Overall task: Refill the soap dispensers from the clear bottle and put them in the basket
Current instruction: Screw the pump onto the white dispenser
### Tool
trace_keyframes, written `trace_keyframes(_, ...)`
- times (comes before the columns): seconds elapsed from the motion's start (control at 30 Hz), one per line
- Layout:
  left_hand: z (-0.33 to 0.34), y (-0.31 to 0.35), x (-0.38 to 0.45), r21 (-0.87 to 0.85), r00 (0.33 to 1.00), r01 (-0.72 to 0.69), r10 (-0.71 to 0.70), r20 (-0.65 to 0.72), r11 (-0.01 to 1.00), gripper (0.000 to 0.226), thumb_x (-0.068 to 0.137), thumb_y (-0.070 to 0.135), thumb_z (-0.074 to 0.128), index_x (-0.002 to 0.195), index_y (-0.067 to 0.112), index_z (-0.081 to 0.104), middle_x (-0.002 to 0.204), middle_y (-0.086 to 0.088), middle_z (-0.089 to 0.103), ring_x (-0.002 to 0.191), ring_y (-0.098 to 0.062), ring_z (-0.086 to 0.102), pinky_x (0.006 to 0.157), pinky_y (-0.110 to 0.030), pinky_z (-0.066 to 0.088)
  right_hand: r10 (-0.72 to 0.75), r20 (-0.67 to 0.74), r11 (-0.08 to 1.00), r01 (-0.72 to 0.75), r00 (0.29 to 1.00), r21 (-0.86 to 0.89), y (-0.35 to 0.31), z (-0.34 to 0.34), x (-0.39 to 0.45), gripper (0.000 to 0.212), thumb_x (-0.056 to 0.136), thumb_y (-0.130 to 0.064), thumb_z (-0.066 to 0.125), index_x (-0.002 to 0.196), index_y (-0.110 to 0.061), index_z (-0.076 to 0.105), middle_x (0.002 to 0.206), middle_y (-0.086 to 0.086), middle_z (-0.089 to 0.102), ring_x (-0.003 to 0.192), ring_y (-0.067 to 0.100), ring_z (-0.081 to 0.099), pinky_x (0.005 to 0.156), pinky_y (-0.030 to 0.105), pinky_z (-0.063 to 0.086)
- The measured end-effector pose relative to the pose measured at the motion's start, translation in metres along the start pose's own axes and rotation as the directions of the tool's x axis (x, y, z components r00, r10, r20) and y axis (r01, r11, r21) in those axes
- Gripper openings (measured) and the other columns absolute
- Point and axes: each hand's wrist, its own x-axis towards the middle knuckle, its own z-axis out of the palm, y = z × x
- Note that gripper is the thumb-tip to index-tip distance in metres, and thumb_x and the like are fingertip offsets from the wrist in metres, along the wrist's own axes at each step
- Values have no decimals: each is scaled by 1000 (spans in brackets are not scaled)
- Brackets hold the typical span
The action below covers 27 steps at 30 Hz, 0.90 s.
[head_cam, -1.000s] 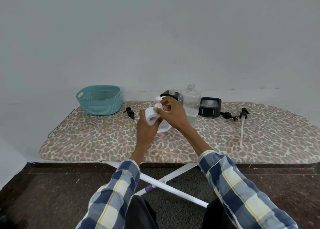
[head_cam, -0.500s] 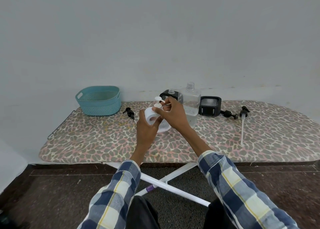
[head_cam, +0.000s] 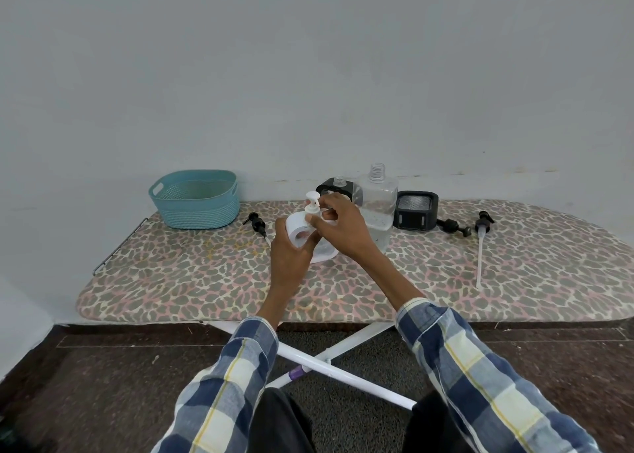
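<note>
A white soap dispenser stands on the ironing board at the middle. My left hand grips its body from the near side. My right hand pinches the collar of its white pump head. Right behind my right hand stands the clear bottle, uncapped, with a little liquid at its bottom. A black dispenser with an open neck is partly hidden behind my hand. Another black dispenser sits to the right of the bottle. The teal basket is at the back left and holds nothing.
Loose black pump heads lie on the board: one near the basket, one right of the black dispenser, and one with a long tube further right. The wall stands close behind the board. White board legs cross below.
My right hand's fingers have shifted slightly around the white pump head; the dispenser and my left hand have stayed in place.
</note>
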Motion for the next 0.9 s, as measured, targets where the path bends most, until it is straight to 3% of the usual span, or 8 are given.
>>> trace_keyframes(0.17, 0, 0, 0, 2, 1000, -5, 5, 9, 1000, 57, 92, 28, 87, 134, 9, 54, 105, 10, 63, 90, 5, 64, 69, -7, 48, 78, -30, 996, -77, 997, 39, -5, 3, 0, 22, 92, -25, 80, 110, -16, 70, 106, -10, 65, 95, 11, 63, 83, 25, 47)
trace_keyframes(0.3, 0, -4, 0, 8, 999, -37, 37, 3, 999, 54, 91, 29, 84, 130, 8, 54, 103, 0, 66, 85, -16, 67, 63, -15, 48, 108, -202, 992, -119, 973, -43, -14, 18, -7, 29, 85, -38, 82, 96, -21, 62, 101, -10, 63, 93, 15, 62, 78, 33, 50)
trace_keyframes(0.43, 0, -5, 0, -20, 1000, -17, 17, -5, 1000, 61, 87, 41, 82, 132, 11, 53, 106, -2, 67, 86, -12, 66, 67, -26, 51, 90, -185, 994, -99, 979, -38, -12, 19, -3, 29, 86, -40, 81, 95, -20, 63, 99, -6, 65, 91, 14, 63, 78, 33, 53)
trace_keyframes(0.53, 1, -6, 3, -2, 1000, -16, 16, -2, 1000, 59, 91, 32, 87, 133, 8, 52, 107, 0, 65, 86, -3, 65, 65, -13, 49, 25, -110, 999, -27, 994, -17, -8, 10, -3, 23, 93, -35, 78, 109, -20, 70, 103, -5, 64, 90, 11, 63, 82, 28, 52)
trace_keyframes(0.7, 1, -2, 1, 5, 1000, -20, 20, -5, 1000, 60, 91, 29, 87, 133, 6, 52, 106, 1, 64, 86, 0, 65, 65, -9, 48, 43, -80, 997, -48, 996, -61, -7, 9, 2, 25, 93, -32, 76, 115, -19, 77, 106, -4, 64, 90, 13, 64, 85, 33, 54)
trace_keyframes(0.83, 1, -6, 2, 15, 1000, -18, 18, -14, 1000, 53, 93, 20, 84, 133, 6, 53, 109, -4, 67, 86, -18, 67, 63, -12, 49, 67, -141, 986, -87, 988, -143, -12, 19, 2, 26, 94, -37, 75, 113, -19, 72, 106, -10, 56, 98, 11, 55, 80, 32, 47)
trace_keyframes(0.9, 1, -8, 3, 27, 1000, -16, 16, -19, 1000, 51, 94, 18, 83, 133, 7, 53, 110, -4, 67, 88, -19, 66, 63, -11, 48, 76, -156, 983, -100, 985, -152, -14, 22, 1, 25, 94, -37, 74, 113, -21, 70, 104, -12, 53, 101, 12, 55, 79, 31, 43)
